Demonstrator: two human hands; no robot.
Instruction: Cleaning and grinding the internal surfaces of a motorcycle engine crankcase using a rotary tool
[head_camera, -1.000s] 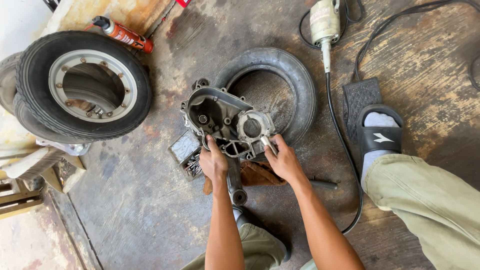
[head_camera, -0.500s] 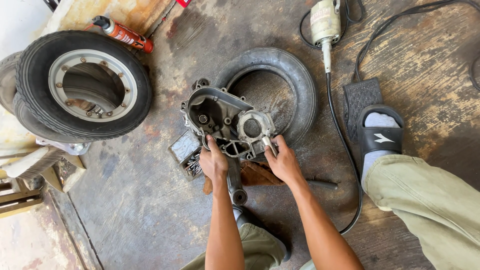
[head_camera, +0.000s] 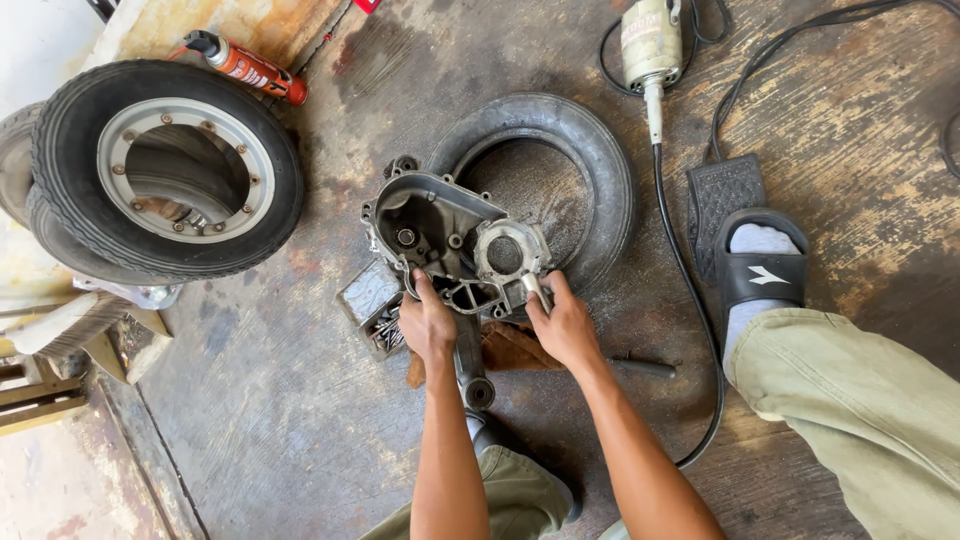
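2 hands (head_camera: 495, 325) grip engine casing (head_camera: 450, 240) near edge; tyre (head_camera: 575, 170) touching behind.

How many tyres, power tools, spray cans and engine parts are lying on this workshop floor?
Tyres: 2, a wheel with rim and a bare tyre
Power tools: 1, a corded grinder
Spray cans: 1, orange
Engine casings: 1, held by both hands
Total: 5

Stained, oily concrete floor (head_camera: 250, 400) in daylight, with a pale, rust-marked ledge (head_camera: 150, 25) along the upper left.
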